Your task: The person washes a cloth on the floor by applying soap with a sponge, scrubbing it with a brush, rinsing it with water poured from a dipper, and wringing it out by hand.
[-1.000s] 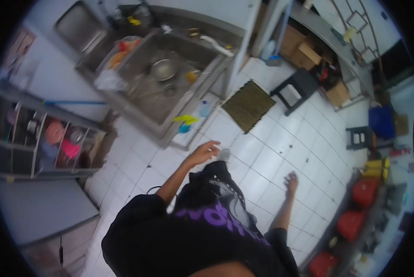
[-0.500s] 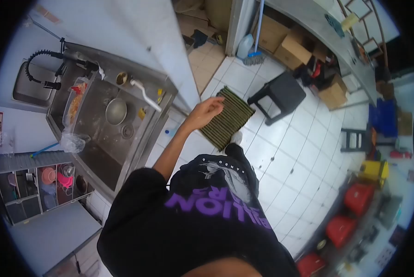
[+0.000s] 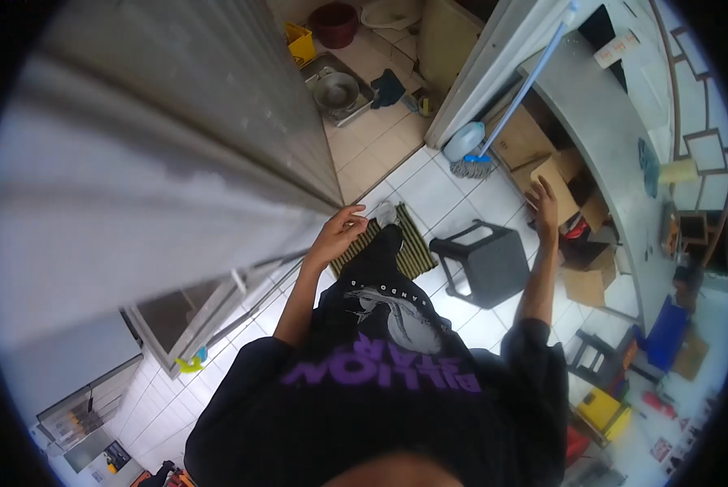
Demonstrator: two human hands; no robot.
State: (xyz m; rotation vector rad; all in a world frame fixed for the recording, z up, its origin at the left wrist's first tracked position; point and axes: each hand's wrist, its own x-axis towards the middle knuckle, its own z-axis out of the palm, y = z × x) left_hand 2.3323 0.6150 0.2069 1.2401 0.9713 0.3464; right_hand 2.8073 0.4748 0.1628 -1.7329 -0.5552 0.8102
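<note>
My left hand (image 3: 339, 235) hangs in the air above the striped mat (image 3: 416, 239), its fingers loosely apart with nothing in them. Out to the right, my right hand (image 3: 545, 204) is raised with spread, empty fingers, and it overlaps the cardboard boxes (image 3: 534, 134) in view without visibly gripping any. Between the two hands a dark plastic stool (image 3: 493, 264) stands on the tiles. One of my feet (image 3: 386, 213) is on the mat.
A doorway ahead opens on a floor with a metal pot (image 3: 335, 89), a dark red basin (image 3: 334, 24) and a yellow crate (image 3: 300, 42). A blue-handled mop (image 3: 471, 166) leans by the door frame beside a pale blue jug (image 3: 463, 141). A grey counter (image 3: 603, 122) curves along the right.
My view has swung toward the doorway, and the sink has mostly left the picture. My right hand has come into view, empty. The left hand stays over the mat, and a foot has stepped onto it.
</note>
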